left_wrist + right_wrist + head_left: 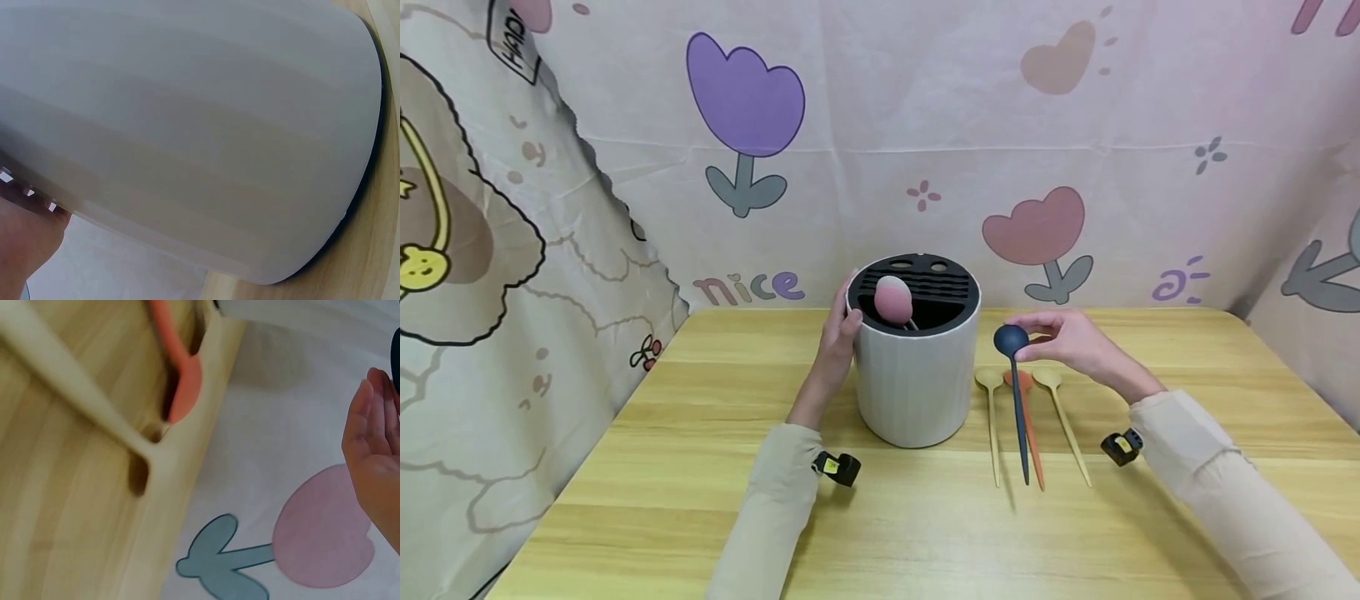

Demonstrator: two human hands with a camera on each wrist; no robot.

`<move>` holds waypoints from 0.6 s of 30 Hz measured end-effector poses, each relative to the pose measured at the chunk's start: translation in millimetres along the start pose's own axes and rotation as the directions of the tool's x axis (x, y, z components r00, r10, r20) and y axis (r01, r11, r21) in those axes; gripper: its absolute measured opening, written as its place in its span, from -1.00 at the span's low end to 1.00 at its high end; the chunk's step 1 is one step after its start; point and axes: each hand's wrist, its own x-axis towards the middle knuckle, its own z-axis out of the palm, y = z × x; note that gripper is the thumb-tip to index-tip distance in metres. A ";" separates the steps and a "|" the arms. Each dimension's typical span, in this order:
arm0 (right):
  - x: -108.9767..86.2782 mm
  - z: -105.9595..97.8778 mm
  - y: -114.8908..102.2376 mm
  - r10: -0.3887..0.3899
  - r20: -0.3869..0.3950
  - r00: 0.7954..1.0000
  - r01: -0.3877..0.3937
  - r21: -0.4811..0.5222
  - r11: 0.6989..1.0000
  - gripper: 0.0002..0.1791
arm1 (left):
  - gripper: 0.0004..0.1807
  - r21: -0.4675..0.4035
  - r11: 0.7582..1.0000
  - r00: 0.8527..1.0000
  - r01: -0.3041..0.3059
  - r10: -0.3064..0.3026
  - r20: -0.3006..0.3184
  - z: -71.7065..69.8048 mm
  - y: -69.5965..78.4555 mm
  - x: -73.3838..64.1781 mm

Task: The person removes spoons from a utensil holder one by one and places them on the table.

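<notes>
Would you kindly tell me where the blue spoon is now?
In the head view, the blue spoon is pinched in the right hand, right of the white container, partly overlapping the orange spoon.

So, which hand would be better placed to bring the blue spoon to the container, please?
Probably the right hand: it pinches the blue spoon, while the left hand rests against the container.

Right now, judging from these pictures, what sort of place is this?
Probably a staged indoor tabletop: a wood-patterned table with flower-printed cloth behind it, and a white utensil holder standing on it.
</notes>
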 end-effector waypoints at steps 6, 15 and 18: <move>1.7 -8.6 16.7 0.025 0.025 0.999 -0.023 -0.045 0.999 -0.36 | 0.23 -0.008 1.000 1.000 -0.003 0.003 -0.001 0.4 0.1 0.4; 0.1 -23.5 40.5 0.076 0.049 0.996 -0.068 -0.135 0.988 -0.37 | 0.24 -0.003 1.000 1.000 0.016 -0.016 0.000 0.5 1.7 0.9; 0.4 -27.3 48.2 0.065 0.053 0.996 -0.055 -0.180 0.982 -0.38 | 0.23 -0.002 1.000 1.000 0.016 -0.016 0.000 0.7 2.6 0.7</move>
